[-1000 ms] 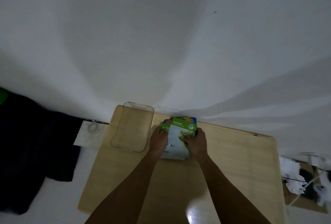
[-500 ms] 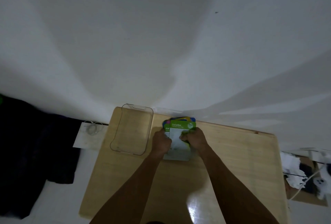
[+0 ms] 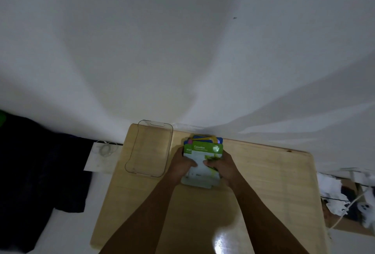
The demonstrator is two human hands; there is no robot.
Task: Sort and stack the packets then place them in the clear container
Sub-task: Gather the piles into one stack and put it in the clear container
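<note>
Dim white wall (image 3: 182,40) behind pale wooden table (image 3: 274,182)

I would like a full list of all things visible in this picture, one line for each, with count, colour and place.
packets: one stack, exact count unclear, green-and-white on top with blue, pink and yellow edges behind, on the table's middle, held between both hands
clear container: one, transparent, empty, on the table left of the stack
table: one, light wood, against the wall
wall: white, behind the table
dark cloth: one heap, black, on the floor at far left
white paper with coiled cord: one, left of the table
clutter with cable: white and dark, at far right
left hand: one, on the stack's left side
right hand: one, on the stack's right side
</note>
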